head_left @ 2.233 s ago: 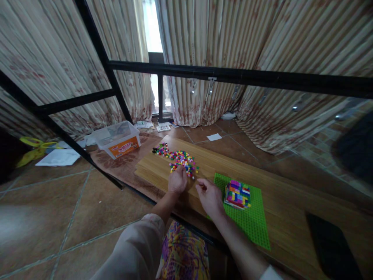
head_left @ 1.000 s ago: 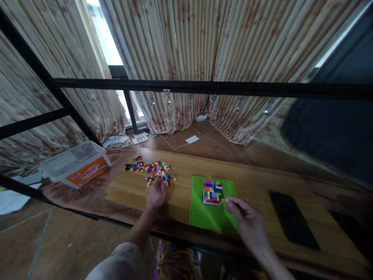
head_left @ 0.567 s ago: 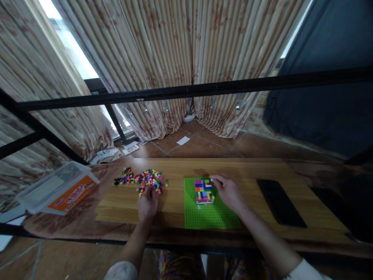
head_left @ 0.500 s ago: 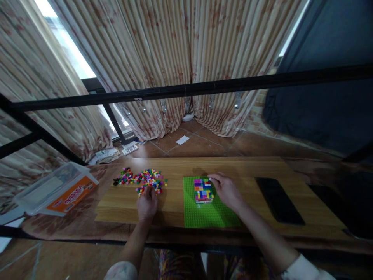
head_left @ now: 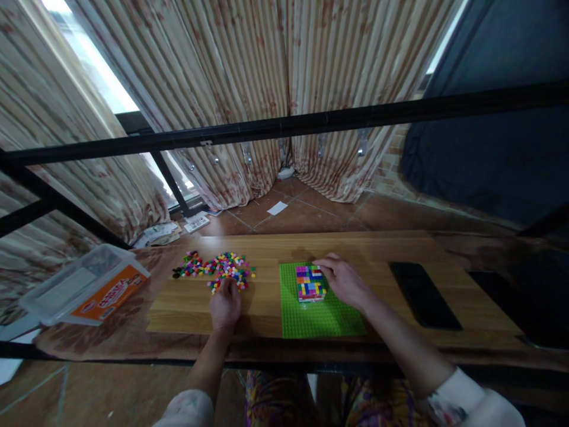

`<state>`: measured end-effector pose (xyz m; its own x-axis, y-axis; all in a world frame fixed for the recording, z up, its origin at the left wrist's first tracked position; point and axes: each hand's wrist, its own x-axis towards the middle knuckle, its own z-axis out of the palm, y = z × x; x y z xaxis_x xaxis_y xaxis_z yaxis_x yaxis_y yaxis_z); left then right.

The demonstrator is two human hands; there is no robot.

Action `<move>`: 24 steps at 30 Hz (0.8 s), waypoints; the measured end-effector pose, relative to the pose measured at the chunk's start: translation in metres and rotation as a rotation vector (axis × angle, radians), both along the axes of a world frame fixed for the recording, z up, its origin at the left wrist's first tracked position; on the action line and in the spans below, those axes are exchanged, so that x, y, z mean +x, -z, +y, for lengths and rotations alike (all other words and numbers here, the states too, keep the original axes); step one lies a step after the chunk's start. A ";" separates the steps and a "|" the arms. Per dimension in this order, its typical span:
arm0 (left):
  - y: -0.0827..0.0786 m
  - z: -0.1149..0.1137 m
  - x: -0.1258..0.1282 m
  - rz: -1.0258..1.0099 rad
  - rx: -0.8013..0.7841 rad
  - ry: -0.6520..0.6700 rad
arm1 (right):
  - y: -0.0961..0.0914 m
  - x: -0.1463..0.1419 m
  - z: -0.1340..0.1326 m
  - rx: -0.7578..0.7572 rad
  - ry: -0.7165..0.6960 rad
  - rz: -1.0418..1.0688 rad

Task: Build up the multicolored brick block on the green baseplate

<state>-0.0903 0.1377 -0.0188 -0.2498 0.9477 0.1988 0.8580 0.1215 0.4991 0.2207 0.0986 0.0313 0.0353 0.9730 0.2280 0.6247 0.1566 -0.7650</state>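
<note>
A block of many-coloured toy building bricks (head_left: 310, 283) stands on a green studded baseplate (head_left: 320, 323). My right hand (head_left: 341, 279) is at the block's back right corner, its thumb and fingertips closed over the top edge. Whatever lies between those fingertips is hidden. Loose small bricks (head_left: 226, 264) of mixed colours lie in a heap on the left of the board. At the heap's near edge rests my left hand (head_left: 226, 305), its fingers pinched together among the bricks; the hand itself covers anything in them.
A wooden board (head_left: 262, 308) carries all this. To the right lies a black phone-like slab (head_left: 424, 295). A clear plastic tub with an orange label (head_left: 113, 293) sits on the left, on a brown cloth. A black metal rail (head_left: 267, 127) crosses beyond the board.
My right hand's fingers have shifted slightly left over the block's back edge; the white brick seen at their tips is no longer distinct there. My left hand stays at the heap. The view tilts slightly.
</note>
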 end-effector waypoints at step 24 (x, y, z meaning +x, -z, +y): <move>0.000 -0.001 0.000 0.046 0.017 0.012 | 0.018 -0.003 0.010 -0.278 0.129 0.900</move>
<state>-0.0900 0.1367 -0.0189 -0.2287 0.9470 0.2257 0.8816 0.1031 0.4607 0.2176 0.1083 0.0131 0.1954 0.9647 -0.1763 -0.2173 -0.1327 -0.9671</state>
